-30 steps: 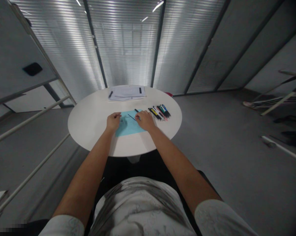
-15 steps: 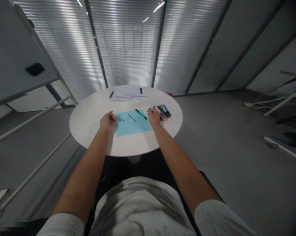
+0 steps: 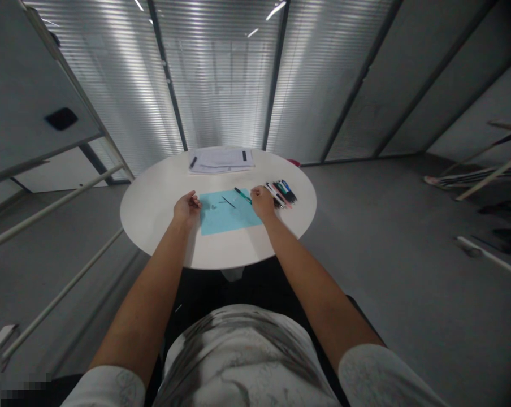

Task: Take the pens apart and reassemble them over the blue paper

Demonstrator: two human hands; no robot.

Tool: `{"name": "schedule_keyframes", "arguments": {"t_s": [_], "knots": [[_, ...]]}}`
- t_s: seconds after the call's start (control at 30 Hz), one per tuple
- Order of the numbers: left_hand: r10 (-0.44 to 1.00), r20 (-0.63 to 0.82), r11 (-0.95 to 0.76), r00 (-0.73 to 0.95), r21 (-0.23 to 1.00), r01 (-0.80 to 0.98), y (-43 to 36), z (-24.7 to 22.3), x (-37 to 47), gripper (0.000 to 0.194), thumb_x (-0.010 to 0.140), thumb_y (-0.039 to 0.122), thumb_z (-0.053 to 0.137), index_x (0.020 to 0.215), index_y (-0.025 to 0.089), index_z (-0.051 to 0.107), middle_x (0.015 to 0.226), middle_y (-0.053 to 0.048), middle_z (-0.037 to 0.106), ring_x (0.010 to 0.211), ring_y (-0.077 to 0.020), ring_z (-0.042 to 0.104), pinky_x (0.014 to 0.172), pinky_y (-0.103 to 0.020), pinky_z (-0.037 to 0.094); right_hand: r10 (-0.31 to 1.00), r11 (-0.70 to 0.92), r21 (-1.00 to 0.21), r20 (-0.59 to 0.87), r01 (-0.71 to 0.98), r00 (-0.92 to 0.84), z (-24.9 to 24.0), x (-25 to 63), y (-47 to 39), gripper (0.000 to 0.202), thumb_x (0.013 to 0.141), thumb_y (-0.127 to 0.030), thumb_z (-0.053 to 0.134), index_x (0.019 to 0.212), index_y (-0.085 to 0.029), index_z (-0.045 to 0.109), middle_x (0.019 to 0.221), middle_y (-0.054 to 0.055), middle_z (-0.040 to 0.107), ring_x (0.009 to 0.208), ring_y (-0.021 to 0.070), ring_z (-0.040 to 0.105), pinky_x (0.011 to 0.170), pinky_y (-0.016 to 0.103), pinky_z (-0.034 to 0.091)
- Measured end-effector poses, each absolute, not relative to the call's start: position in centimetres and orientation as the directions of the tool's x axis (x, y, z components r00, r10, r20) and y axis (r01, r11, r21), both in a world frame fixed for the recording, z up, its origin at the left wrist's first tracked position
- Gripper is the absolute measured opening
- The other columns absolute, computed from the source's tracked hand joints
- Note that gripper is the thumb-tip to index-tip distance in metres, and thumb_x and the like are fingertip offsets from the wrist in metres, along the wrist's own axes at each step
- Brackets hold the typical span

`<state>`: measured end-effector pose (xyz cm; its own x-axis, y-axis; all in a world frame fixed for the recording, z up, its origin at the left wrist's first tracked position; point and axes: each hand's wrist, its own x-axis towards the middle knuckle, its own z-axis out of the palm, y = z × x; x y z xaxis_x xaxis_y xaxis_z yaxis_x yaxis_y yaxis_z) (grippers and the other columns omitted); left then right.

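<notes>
A light-blue sheet (image 3: 225, 223) lies on the round white table. A green pen (image 3: 242, 195) and a thin dark stick-like piece (image 3: 229, 202) rest on it, along with small dark marks or bits too small to name. My left hand (image 3: 186, 208) is at the sheet's left edge, palm turned inward, fingers loosely curled and apart, with nothing visible in it. Over the sheet's upper right corner is my right hand (image 3: 263, 202), fingers bent together beside the green pen's lower end. Whether those fingertips hold anything is hidden.
Several pens and markers (image 3: 284, 192) lie in a row right of my right hand. A stack of papers (image 3: 221, 162) sits at the table's (image 3: 149, 203) far side. On the left stands a whiteboard frame (image 3: 98, 181); blinds (image 3: 221, 85) hang behind.
My right hand has shifted slightly left, away from the row of pens, and now covers the lower end of the green pen. My left hand stays in place.
</notes>
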<state>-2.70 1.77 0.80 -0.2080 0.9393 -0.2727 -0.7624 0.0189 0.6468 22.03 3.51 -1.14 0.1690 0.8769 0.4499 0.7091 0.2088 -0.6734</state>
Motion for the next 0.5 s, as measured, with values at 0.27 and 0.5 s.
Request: {"name": "schedule_keyframes", "arguments": {"t_s": [0.27, 0.5], "knots": [[0.942, -0.280, 0.046, -0.187, 0.657, -0.753, 2.0, 0.7, -2.9, 0.011, 0.079, 0.005, 0.052, 0.075, 0.014, 0.056, 0.054, 0.003, 0.050, 0.043, -0.0053, 0.046, 0.045, -0.017, 0.037, 0.920, 0.131, -0.273, 0.392, 0.953, -0.014, -0.8, 20.8, 1.5, 0.026, 0.089, -0.033, 0.052, 0.102, -0.018, 0.068, 0.112, 0.015, 0.060, 0.110, 0.0284, 0.049, 0.090, 0.041, 0.039], [0.943, -0.266, 0.025, -0.199, 0.653, -0.757, 2.2, 0.3, -3.0, 0.012, 0.081, 0.005, 0.050, 0.078, 0.014, 0.057, 0.054, 0.002, 0.051, 0.044, -0.0052, 0.046, 0.045, -0.016, 0.038, 0.878, 0.111, -0.298, 0.477, 0.948, 0.047, -0.6, 20.7, 1.7, 0.024, 0.093, -0.021, 0.042, 0.110, -0.013, 0.058, 0.111, 0.016, 0.058, 0.104, 0.0246, 0.051, 0.087, 0.034, 0.038]]}}
